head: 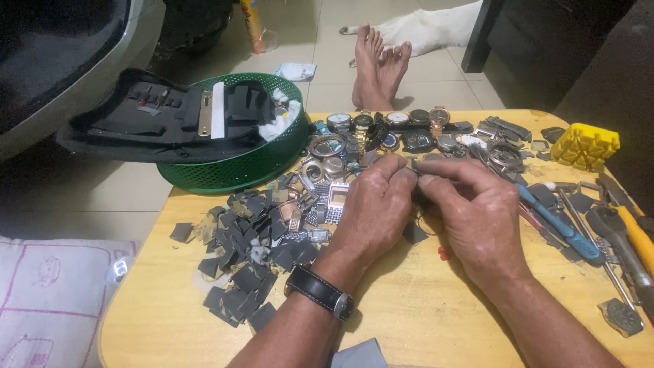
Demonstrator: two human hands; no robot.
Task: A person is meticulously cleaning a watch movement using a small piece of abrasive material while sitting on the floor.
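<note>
Both hands meet at the fingertips. The left hand (378,204) and right hand (477,208) pinch shut on a tiny part (414,165), mostly hidden. Hold it gently and steady. Watches (388,126) lie just past the fingers, gray pieces (252,252) left, tools (565,228) right.

Table (436,313): pale yellow wood. Basket (225,170), upper left: green mesh. Tool pouch (129,126) over it: black. Scattered square pieces (238,259), left of centre: dark grey. Holder block (584,145), upper right: bright yellow. Screwdriver (565,232), right: blue handle. Wrist strap (320,292), lower centre: black, silver buckle. Cloth (48,300), lower left: white, pink line pattern.
</note>
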